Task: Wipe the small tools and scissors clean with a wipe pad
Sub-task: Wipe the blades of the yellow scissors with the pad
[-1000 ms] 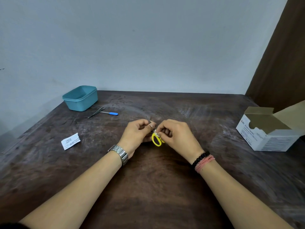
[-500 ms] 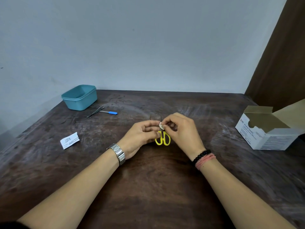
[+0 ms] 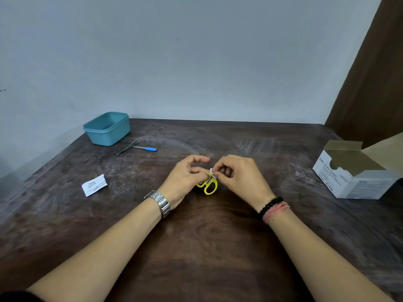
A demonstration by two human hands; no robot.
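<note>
The yellow-handled scissors (image 3: 208, 185) are held just above the table (image 3: 196, 247), handles toward the person, long axis running away. They are gripped by the left hand (image 3: 185, 179). The wipe pad (image 3: 212, 172) is pinched against the blades by the right hand (image 3: 237, 177).

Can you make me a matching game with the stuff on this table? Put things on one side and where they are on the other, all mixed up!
Things:
1. teal tub
2. yellow scissors
3. cardboard box
4. torn wrapper

Places:
A. right edge of the table, flap open
B. lying flat on the table, left of the hands
C. far left corner, by the wall
D. held between both hands

Pairs: 1-C, 2-D, 3-A, 4-B
</note>
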